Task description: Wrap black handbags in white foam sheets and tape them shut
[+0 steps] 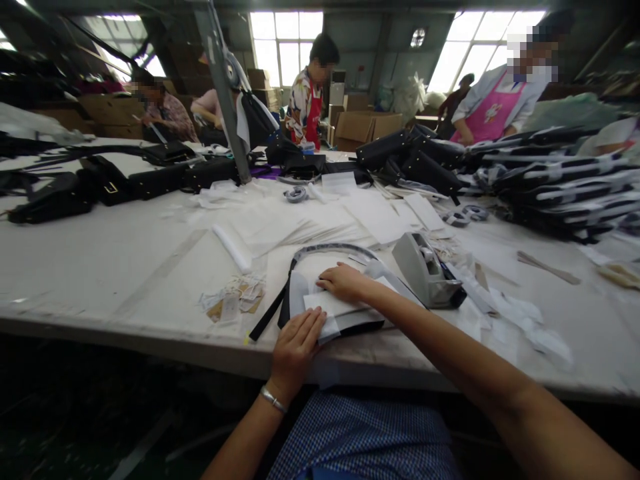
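A black handbag (350, 322) lies at the near edge of the white worktable (100, 267), mostly covered by white wrapping paper (334, 303). Its strap (333, 250) arcs up behind it and a black strap end (267, 317) trails left. My left hand (296, 347) lies flat on the paper at the bag's near left corner, fingers stretched out. My right hand (344, 281) presses flat on the paper's top, fingers together and extended. Neither hand grips anything.
A grey tape dispenser (425, 270) sits just right of the bag. Paper tags (235, 297) lie to the left, stacks of white paper (300, 223) behind. Black bags (125, 177) and striped bags (560, 180) fill the far table. Several people work behind it.
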The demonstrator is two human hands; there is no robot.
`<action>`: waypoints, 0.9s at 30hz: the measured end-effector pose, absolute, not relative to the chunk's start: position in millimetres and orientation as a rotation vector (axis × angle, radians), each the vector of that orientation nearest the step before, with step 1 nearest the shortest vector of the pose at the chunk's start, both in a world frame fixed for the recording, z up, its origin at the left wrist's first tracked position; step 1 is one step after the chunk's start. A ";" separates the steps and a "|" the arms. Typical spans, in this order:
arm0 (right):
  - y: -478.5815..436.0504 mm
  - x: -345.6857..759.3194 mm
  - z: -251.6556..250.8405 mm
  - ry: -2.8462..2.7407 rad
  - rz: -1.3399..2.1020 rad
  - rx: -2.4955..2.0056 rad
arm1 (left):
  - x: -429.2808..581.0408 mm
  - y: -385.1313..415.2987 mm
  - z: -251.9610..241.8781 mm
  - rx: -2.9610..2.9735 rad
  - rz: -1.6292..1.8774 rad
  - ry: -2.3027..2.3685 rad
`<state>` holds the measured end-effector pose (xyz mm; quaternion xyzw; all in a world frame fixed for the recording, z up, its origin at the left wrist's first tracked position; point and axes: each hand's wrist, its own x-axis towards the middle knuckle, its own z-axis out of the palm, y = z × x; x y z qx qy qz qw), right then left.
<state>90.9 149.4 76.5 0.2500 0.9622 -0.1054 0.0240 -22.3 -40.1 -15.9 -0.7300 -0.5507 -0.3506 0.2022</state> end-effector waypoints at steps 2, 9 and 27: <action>151.9 75.3 73.2 2.958 -0.354 0.707 | -22.9 -39.4 -17.6 -2.037 -0.989 -1.527; 119.4 91.6 67.2 3.083 -0.351 0.571 | -21.2 -41.5 -12.5 -2.009 -1.003 -1.510; 49.7 168.1 40.0 3.820 -0.196 0.547 | -23.2 -42.1 -6.9 -2.075 -0.967 -1.582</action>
